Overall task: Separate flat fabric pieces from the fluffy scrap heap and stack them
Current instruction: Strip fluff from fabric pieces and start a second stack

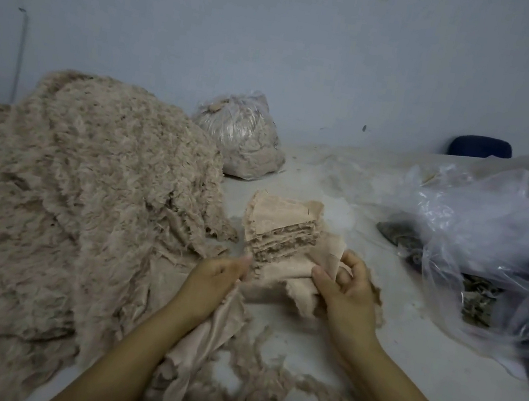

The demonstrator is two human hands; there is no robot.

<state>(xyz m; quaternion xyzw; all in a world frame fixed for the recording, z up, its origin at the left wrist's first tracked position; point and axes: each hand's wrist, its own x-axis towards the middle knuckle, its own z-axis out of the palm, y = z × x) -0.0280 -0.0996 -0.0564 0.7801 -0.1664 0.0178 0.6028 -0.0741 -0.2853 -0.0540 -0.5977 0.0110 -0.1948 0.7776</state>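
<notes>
Centrally, on the white table (403,368): a stack of flat fabric pieces (281,227), beige, edges frayed.
Left of the stack: a fluffy scrap heap (77,191), beige, large, its edge just beside the stack.
Near side of the stack: a fabric piece (283,272), stretched between both hands. The left hand (220,276) pinches its left end, fingers curled; the right hand (346,286) grips its right end, thumb on top.
Behind the stack: a tied clear plastic bag (242,134), full of beige scraps.
Right of the stack: an open, crumpled clear plastic bag (495,223), holding dark scraps.
Nearest edge, in front of the stack: loose fluffy strips (260,390).
</notes>
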